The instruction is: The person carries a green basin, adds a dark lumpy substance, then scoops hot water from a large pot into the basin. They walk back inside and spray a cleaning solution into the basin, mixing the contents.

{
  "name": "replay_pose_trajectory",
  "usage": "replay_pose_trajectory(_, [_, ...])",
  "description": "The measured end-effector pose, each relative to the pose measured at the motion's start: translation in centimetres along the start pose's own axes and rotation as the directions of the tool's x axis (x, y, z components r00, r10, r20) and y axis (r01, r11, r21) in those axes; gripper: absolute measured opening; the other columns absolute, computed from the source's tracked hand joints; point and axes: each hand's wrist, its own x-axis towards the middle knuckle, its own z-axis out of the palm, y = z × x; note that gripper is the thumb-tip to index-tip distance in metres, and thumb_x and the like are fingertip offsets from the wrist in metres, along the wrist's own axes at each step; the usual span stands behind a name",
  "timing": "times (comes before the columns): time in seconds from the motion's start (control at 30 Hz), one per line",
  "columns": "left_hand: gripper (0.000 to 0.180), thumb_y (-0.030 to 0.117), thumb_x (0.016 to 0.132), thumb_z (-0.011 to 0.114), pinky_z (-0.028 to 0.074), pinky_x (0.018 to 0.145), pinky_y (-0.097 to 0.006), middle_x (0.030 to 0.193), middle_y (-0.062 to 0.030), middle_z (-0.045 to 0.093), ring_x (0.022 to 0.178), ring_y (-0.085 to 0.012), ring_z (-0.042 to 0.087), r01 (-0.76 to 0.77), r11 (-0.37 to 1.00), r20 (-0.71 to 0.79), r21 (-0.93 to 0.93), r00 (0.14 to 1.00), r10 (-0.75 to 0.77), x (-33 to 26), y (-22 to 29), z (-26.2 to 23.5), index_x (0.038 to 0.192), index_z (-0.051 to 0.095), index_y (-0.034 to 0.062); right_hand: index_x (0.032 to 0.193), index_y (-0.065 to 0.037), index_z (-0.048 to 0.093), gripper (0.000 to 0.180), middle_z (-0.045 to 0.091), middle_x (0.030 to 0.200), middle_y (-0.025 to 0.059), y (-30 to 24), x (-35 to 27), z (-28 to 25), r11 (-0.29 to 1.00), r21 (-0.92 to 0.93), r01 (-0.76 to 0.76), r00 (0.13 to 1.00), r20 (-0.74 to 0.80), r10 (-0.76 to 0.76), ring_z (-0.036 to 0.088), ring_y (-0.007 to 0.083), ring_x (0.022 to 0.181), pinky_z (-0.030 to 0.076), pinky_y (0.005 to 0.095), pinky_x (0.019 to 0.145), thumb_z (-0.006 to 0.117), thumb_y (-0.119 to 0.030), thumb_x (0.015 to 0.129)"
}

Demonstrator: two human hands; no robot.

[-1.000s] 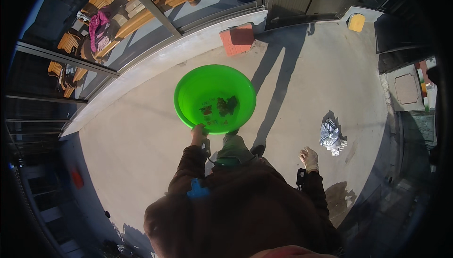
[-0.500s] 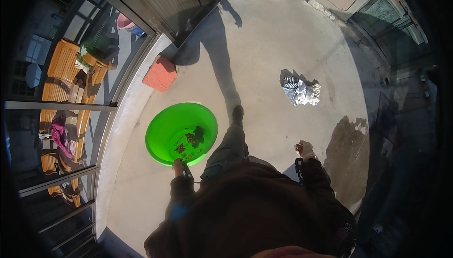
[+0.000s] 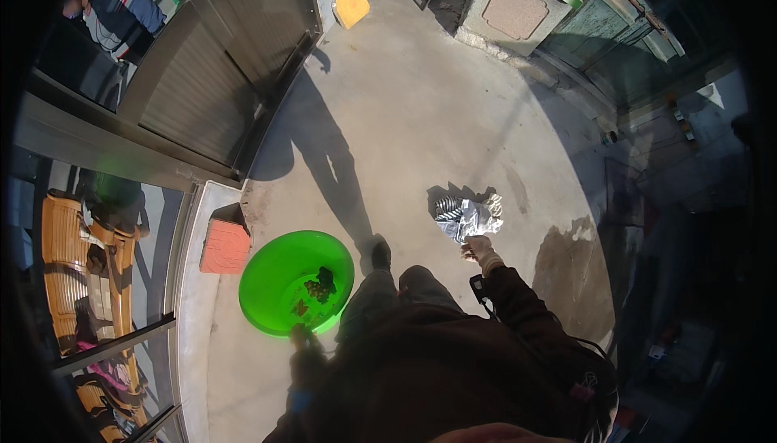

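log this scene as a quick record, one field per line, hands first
left hand: gripping the green basin at its near rim
right hand: pale-gloved, at the near edge of the striped silvery bundle; contact unclear
basin inside: printed pattern and dark patch on the bottom
floor: bundle, plus dark stain at right
near wall: reddish slab
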Motion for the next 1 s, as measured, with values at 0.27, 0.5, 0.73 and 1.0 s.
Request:
replay_pose_trajectory(0.27, [0.013, 0.015, 0.081, 0.051, 0.045, 0.042, -0.034, 0.067, -0.0094, 0.053, 0.045, -0.0226, 0.046, -0.013, 0.998, 0.184, 0.056, 0.983, 0.003, 1.7, 10.6, 14.9, 0.088, 0.046, 0.0041, 0.087, 0.002, 0.061, 0.023, 0.064, 0.071, 0.0151, -19.0, 3.8, 4.1, 0.971, 0.006, 0.239, 0.940, 0.249, -0.233, 0.063, 0.0239, 0.058, 0.055, 0.0373, 0.053, 0.063, -0.020, 0.083])
replay_pose_trajectory(0.5, [0.016, 0.016, 0.082, 0.049, 0.046, 0.043, -0.034, 0.068, -0.0106, 0.054, 0.046, -0.0227, 0.049, -0.711, 0.541, -0.190, 0.450, 0.515, 0.836, 1.2, 9.8, 31.4, 0.089, 0.048, 0.0019, 0.095, 0.001, 0.054, 0.025, 0.062, 0.076, 0.0150, -37.4, 9.7, 1.8, 0.977, -0.159, 0.146, 0.956, 0.277, -0.097, 0.063, 0.0215, 0.061, 0.057, 0.0368, 0.058, 0.060, -0.021, 0.085])
replay_pose_trajectory(0.73, [0.013, 0.016, 0.081, 0.054, 0.045, 0.043, -0.033, 0.063, -0.0095, 0.052, 0.045, -0.0222, 0.047, 0.059, 0.945, -0.019, -0.321, 0.997, -0.069, -4.2, 16.6, 37.8, 0.086, 0.048, 0.0048, 0.100, -0.002, 0.056, 0.027, 0.064, 0.080, 0.0127, -58.4, 15.4, 7.5, 0.930, -0.270, 0.250, 0.927, 0.345, -0.148, 0.064, 0.0234, 0.066, 0.058, 0.0359, 0.063, 0.063, -0.024, 0.086])
replay_pose_trajectory(1.0, [0.013, 0.016, 0.083, 0.055, 0.043, 0.042, -0.036, 0.059, -0.0077, 0.047, 0.046, -0.0225, 0.047, 0.180, 0.873, -0.095, -0.454, 0.964, -0.249, -4.4, 20.3, 45.8, 0.081, 0.045, 0.0062, 0.122, -0.005, 0.053, 0.052, 0.057, 0.113, 0.0088, -72.5, 16.8, 20.8, 0.591, -0.418, 0.690, 0.689, 0.630, -0.358, 0.056, 0.0206, 0.107, 0.050, 0.0381, 0.080, 0.065, -0.038, 0.083])
